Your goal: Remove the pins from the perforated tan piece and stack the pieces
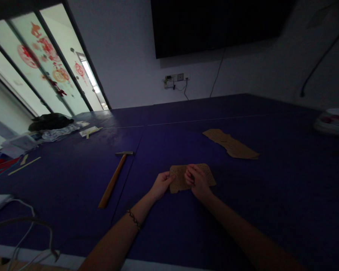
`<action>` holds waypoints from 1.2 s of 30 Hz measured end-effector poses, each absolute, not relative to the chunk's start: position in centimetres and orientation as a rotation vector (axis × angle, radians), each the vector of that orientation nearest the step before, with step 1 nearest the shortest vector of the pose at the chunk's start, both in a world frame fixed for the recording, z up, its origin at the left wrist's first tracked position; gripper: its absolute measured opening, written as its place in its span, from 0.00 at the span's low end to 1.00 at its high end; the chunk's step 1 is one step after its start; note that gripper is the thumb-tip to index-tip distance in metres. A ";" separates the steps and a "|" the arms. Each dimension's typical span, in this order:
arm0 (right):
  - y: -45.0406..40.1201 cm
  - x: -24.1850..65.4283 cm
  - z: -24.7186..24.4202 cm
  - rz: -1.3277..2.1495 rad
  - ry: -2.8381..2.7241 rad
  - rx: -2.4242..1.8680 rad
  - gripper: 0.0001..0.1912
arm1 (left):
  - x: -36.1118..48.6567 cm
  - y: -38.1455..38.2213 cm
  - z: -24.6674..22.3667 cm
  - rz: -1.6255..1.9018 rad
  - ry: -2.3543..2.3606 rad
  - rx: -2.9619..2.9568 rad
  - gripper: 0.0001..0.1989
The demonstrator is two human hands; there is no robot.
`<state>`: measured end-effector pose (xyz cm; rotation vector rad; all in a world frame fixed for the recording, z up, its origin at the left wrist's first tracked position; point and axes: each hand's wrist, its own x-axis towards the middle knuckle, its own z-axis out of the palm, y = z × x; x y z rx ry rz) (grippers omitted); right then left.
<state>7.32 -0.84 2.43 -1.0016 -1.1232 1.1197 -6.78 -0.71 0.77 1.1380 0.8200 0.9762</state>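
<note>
A small brown sheet (209, 174) dotted with marks lies on the purple table in front of me. My left hand (161, 184) pinches its left edge between thumb and fingers. Over the middle of the sheet, my right hand (197, 181) has its fingers curled together; whatever they may hold is too small to make out. A longer brown piece with ragged edges (231, 143) rests beyond the sheet to the right. To the left of my hands lies a hammer (115, 177) with a wooden handle and a metal head, untouched.
The purple table (169, 139) reaches the wall. At the left are a black bag (51, 121), a clear box (21, 144), yellow strips (24, 166) and white cables (31, 218). A white bowl-like object (333, 122) stands at the far right.
</note>
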 end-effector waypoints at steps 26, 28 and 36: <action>-1.1 7.1 2.2 0.865 -1.542 -1.174 0.06 | -7.0 -0.7 0.9 0.825 0.828 1.275 0.17; -1.0 7.2 2.2 0.872 -1.555 -1.163 0.09 | -6.9 -0.8 0.9 0.821 0.831 1.278 0.17; -0.9 7.3 2.0 0.868 -1.610 -1.115 0.09 | -6.9 -0.8 1.0 0.857 0.821 1.342 0.15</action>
